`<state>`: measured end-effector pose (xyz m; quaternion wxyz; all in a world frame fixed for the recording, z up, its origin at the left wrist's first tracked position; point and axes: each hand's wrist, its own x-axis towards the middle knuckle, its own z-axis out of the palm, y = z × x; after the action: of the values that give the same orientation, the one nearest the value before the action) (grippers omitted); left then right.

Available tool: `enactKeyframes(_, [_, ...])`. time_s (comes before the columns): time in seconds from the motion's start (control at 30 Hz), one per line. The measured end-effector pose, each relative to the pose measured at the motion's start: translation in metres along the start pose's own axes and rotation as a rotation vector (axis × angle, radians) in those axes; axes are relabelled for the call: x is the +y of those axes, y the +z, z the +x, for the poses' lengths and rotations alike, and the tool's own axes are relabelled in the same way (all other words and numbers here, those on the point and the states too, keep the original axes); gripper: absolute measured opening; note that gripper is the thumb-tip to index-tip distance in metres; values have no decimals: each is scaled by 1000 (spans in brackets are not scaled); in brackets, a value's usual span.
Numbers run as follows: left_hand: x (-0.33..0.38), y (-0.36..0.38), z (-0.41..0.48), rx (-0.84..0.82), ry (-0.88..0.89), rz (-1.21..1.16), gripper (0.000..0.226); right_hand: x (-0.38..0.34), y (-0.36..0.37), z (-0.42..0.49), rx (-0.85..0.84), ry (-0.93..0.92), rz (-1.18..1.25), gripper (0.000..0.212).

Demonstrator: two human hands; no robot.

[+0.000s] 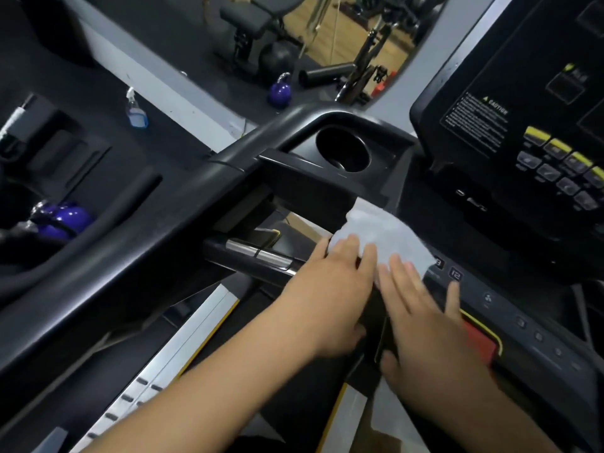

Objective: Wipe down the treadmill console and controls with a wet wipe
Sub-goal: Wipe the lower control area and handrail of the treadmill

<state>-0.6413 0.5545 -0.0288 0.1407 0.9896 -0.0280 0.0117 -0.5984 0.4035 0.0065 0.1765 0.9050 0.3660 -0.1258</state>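
A white wet wipe [385,233] lies spread on the black treadmill console [425,204], just below the round cup holder [343,148]. My left hand [330,295] rests flat with its fingertips on the wipe's near left edge. My right hand [421,312] lies flat with fingers spread, pressing on the wipe's near right part, its thumb at the console's front lip. The control strip [523,322] with small buttons runs to the right of my right hand. A red stop button [480,341] shows beside it. The upright display panel [536,93] with yellow keys stands at the far right.
A black handrail [183,204] runs diagonally to the left, with a chrome grip sensor [261,253] near my left hand. The treadmill deck's silver side rail [183,348] lies below. Purple kettlebells [280,91] and a spray bottle [135,109] stand on the floor beyond.
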Motion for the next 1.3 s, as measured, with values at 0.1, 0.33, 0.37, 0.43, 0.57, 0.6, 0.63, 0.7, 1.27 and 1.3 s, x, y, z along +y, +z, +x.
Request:
enactKeyframes(0.1, [7,-7,-16,-48,-43,85,87,5,9,-7,24,19,50,117])
enactKeyframes(0.33, [23,-49,-5,1,-89,100,37,11,-3,2,44,1,197,99])
enactKeyframes(0.37, [25,-48,-9,90,-59,72,39,9,7,-9,68,-17,217,100])
enactKeyframes(0.43, [22,-32,-1,199,25,61,58,15,18,-19,96,-31,217,99])
enactKeyframes(0.57, [11,13,31,16,82,165,101,33,5,0,140,7,284,93])
enactKeyframes(0.6, [13,15,35,51,65,187,104,34,1,3,161,11,298,93])
enactKeyframes(0.63, [15,17,34,65,54,191,104,33,0,3,151,24,305,93])
enactKeyframes(0.7, [24,15,23,68,87,230,106,25,2,-11,106,23,294,92])
enactKeyframes(1.27, [31,19,20,108,176,277,106,35,15,-12,166,89,274,91])
enactKeyframes(1.3, [33,15,31,107,143,284,106,39,7,-2,179,107,273,90])
